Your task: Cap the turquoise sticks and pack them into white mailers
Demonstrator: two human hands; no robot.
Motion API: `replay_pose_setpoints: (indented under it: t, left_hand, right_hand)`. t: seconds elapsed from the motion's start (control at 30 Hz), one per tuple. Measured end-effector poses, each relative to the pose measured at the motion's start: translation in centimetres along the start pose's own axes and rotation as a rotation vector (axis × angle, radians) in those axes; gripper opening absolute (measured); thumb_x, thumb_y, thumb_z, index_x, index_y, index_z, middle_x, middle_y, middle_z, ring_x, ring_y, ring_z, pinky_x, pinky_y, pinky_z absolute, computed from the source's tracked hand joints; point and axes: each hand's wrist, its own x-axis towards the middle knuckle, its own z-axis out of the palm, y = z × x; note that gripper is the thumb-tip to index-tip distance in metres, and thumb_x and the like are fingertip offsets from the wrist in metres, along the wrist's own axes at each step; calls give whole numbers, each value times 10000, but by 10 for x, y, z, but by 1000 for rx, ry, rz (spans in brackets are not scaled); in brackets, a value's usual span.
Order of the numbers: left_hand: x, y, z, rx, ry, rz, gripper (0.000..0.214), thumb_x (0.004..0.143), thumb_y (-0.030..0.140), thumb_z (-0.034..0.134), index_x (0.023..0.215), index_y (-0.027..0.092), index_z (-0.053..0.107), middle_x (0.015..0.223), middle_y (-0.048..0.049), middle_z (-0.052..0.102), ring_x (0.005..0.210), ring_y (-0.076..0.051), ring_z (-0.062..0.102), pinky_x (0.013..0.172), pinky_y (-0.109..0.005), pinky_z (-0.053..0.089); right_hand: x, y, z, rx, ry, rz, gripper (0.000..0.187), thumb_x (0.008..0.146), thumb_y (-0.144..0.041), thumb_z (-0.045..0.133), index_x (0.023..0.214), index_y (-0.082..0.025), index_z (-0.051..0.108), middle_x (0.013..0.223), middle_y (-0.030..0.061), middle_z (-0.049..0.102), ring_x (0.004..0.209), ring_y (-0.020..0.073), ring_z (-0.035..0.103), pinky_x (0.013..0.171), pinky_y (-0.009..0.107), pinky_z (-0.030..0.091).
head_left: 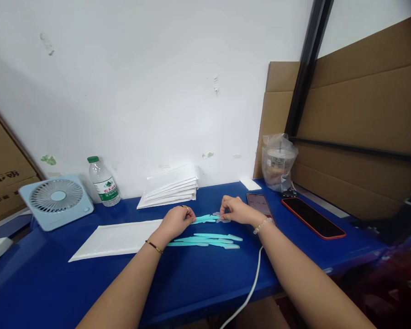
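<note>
My left hand (176,222) is closed in a pinch at the left end of a small bunch of turquoise eyebrow razors (205,219). At the other end of the bunch, my right hand (236,210) pinches by the clear blade covers (217,214); what exactly lies between its fingertips is partly hidden. Several more turquoise razors (208,239) lie loosely side by side on the blue table, nearer to me. A flat white padded envelope (119,240) reaches under or behind my left hand.
Behind are a stack of white envelopes (171,185), a water bottle (104,183) and a blue fan (58,201). To the right lie a phone (260,203), an orange-edged phone (311,217) and a bagged drink cup (279,164). A white cable (251,288) crosses the front edge.
</note>
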Motion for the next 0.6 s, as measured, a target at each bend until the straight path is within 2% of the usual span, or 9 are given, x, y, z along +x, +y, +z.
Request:
replay_pose_setpoints:
  t: [0.1, 0.17, 0.27, 0.33, 0.4, 0.5, 0.6]
  left_hand:
    - [0, -17, -4, -1, -44, -68, 225, 730, 366, 523, 790, 194, 656, 745, -12, 643, 658, -148, 544, 560, -238, 343]
    - [-1, -20, -5, 1, -15, -72, 245, 701, 382, 566, 847, 209, 659, 812, -11, 648, 698, -157, 550, 579, -238, 356]
    - [-6, -10, -4, -11, 71, -9, 279, 695, 409, 596, 897, 225, 655, 884, -20, 640, 768, -174, 553, 629, -248, 375]
    - [-8, 4, 0, -58, 45, 78, 278, 729, 438, 571, 885, 226, 660, 890, -23, 641, 785, -174, 554, 650, -248, 382]
    - [-10, 16, 6, -102, -22, 160, 270, 751, 442, 556, 880, 233, 668, 882, -16, 647, 785, -166, 557, 650, -237, 384]
    - [-10, 23, 15, -100, -126, 198, 198, 768, 363, 543, 833, 232, 677, 803, 0, 652, 718, -144, 558, 606, -222, 371]
    - [-7, 20, 20, -59, -165, 168, 175, 768, 321, 536, 762, 206, 667, 734, -5, 643, 652, -138, 546, 572, -224, 363]
  right_hand:
    - [-3, 3, -4, 16, 20, 43, 156, 737, -355, 650, 722, -200, 654, 881, 16, 546, 790, 172, 522, 873, 392, 319]
    - [-8, 5, -8, 45, 10, 36, 200, 716, -410, 658, 744, -212, 670, 897, 23, 563, 799, 181, 528, 806, 341, 365]
    - [-15, 4, -13, 45, -117, 5, 238, 620, -439, 724, 700, -217, 695, 844, 15, 591, 769, 178, 539, 687, 271, 386]
    - [-18, 2, -13, 30, -245, -12, 222, 562, -405, 759, 650, -208, 704, 780, 7, 599, 710, 159, 542, 625, 247, 379]
    - [-18, -1, -11, 43, -311, -27, 172, 588, -357, 734, 638, -195, 707, 740, 6, 599, 655, 137, 535, 580, 232, 372]
    - [-15, -2, -5, 61, -285, -64, 143, 637, -328, 684, 676, -191, 702, 775, 11, 592, 664, 131, 528, 585, 223, 380]
    - [-13, 1, -2, 19, -208, -74, 194, 621, -330, 705, 757, -196, 673, 825, 14, 576, 712, 147, 520, 614, 231, 385]
